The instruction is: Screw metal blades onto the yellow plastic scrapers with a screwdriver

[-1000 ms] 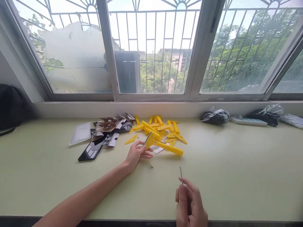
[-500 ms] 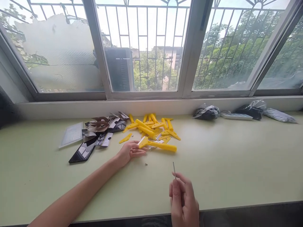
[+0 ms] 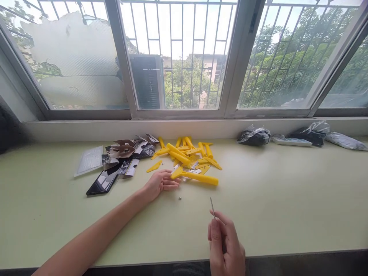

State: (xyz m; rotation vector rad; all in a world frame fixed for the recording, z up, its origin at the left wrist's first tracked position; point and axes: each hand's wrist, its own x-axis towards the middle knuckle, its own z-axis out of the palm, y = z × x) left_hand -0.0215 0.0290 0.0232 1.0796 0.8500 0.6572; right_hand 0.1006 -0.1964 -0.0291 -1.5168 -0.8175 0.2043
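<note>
"Windows (image 3: 179, 50) are backing the green table (image 3: 287, 199). How's the scraper (image 3: 196, 176), beside the yellow pile (image 3: 181, 155), handling?"

"Probably light and stiff (sharp-headed, perhaps); its handle (image 3: 205, 179) is offering safer hold."

"Grip?"

"Left hand (image 3: 159, 184) is loosely pinching its head (image 3: 176, 173), fingers half spread; right hand (image 3: 227, 241) is gripping a rod (image 3: 212, 207)."

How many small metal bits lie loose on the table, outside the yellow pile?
2 visible: one metal bit on the near side of the left hand, and a second bit beside the flat yellow piece left of the pile. More may be hidden behind the hand.
</note>
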